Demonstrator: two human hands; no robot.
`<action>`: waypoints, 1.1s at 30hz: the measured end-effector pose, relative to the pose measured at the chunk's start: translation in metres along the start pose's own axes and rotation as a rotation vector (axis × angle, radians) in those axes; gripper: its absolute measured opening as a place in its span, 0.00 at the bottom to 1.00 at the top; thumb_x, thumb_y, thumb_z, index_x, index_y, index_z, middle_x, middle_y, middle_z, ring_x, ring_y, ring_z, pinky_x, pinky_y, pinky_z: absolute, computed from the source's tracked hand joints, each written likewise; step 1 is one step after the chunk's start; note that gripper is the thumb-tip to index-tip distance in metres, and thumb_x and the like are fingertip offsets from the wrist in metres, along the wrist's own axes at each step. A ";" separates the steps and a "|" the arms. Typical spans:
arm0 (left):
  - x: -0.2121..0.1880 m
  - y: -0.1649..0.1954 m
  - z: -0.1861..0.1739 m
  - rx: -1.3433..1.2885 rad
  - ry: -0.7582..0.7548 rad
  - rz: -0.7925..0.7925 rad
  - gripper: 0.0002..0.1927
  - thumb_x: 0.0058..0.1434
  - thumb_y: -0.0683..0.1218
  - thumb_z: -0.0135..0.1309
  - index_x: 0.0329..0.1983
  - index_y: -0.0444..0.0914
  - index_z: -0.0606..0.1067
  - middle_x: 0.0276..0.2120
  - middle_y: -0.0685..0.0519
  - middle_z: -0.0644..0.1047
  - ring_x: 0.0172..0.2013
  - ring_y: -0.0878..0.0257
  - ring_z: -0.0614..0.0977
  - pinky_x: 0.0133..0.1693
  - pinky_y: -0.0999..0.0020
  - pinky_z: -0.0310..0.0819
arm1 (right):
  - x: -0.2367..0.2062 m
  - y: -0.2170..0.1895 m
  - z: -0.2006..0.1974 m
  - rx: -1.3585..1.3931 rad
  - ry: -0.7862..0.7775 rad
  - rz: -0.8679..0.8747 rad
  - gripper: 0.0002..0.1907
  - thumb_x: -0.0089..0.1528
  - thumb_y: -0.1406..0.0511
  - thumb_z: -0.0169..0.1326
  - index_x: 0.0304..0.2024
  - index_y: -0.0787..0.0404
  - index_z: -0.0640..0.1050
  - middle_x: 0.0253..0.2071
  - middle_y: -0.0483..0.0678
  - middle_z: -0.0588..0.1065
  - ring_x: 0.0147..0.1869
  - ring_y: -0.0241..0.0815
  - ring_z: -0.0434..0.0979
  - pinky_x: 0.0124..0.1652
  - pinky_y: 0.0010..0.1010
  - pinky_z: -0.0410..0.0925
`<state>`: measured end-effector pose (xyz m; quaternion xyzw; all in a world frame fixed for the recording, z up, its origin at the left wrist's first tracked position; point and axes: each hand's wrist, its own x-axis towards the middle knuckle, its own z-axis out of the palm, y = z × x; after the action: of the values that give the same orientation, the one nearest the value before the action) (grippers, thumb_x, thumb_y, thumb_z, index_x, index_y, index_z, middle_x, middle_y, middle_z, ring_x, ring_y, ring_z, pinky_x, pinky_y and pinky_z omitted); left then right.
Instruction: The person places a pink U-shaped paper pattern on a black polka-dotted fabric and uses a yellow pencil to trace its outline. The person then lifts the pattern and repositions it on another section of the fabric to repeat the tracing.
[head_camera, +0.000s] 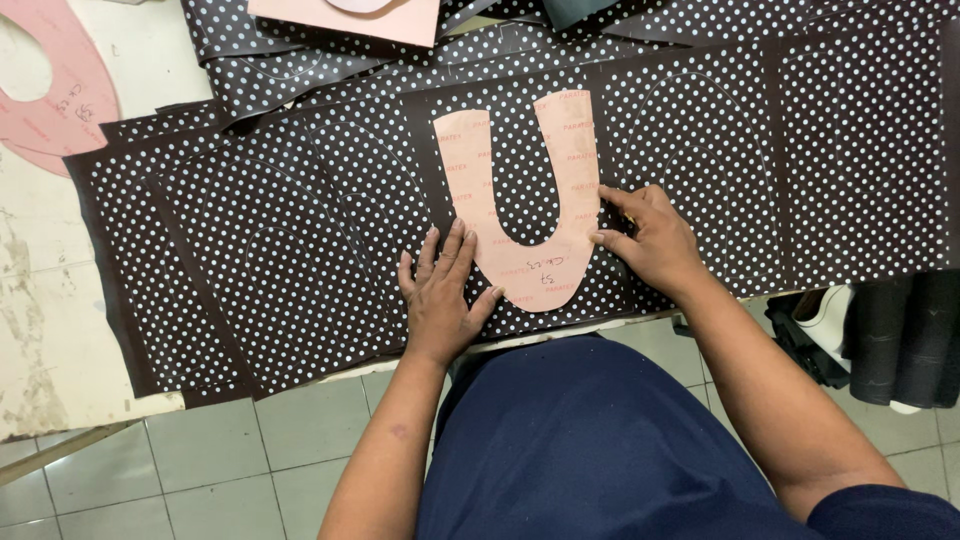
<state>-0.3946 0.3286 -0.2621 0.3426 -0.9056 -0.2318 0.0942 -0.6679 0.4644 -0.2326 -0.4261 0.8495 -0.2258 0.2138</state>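
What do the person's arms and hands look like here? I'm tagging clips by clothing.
Both hands, left hand and right hand, are bare: no gloves, rings or watch visible. The forearms are uncovered. A dark navy short sleeve shows on the right upper arm, matching the navy garment.

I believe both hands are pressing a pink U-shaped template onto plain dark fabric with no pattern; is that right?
Not quite: the fabric is not plain; it is dark brown with white polka dots, as the head view shows. The rest holds: the left hand and right hand rest at the pink U-shaped template.
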 end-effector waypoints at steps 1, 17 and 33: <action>0.000 0.000 0.000 -0.002 0.001 -0.001 0.42 0.58 0.63 0.59 0.73 0.43 0.63 0.74 0.55 0.59 0.74 0.53 0.52 0.70 0.44 0.29 | 0.000 0.000 0.000 0.002 0.003 -0.003 0.32 0.56 0.53 0.65 0.63 0.43 0.76 0.44 0.45 0.70 0.45 0.41 0.73 0.44 0.36 0.69; 0.001 0.001 0.000 -0.013 0.043 0.006 0.42 0.55 0.64 0.61 0.70 0.43 0.67 0.73 0.56 0.61 0.73 0.52 0.54 0.70 0.44 0.31 | 0.003 0.005 -0.004 0.015 -0.034 -0.056 0.32 0.57 0.55 0.65 0.65 0.44 0.75 0.43 0.46 0.68 0.43 0.42 0.71 0.43 0.33 0.68; -0.001 0.000 0.001 -0.003 0.065 0.007 0.42 0.53 0.65 0.63 0.68 0.45 0.70 0.72 0.57 0.63 0.72 0.53 0.56 0.70 0.43 0.33 | 0.005 0.005 -0.003 -0.011 -0.067 -0.037 0.33 0.57 0.54 0.65 0.65 0.42 0.74 0.43 0.46 0.67 0.43 0.42 0.72 0.42 0.35 0.68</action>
<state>-0.3944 0.3294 -0.2635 0.3468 -0.9028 -0.2213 0.1250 -0.6756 0.4633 -0.2336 -0.4502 0.8352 -0.2105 0.2354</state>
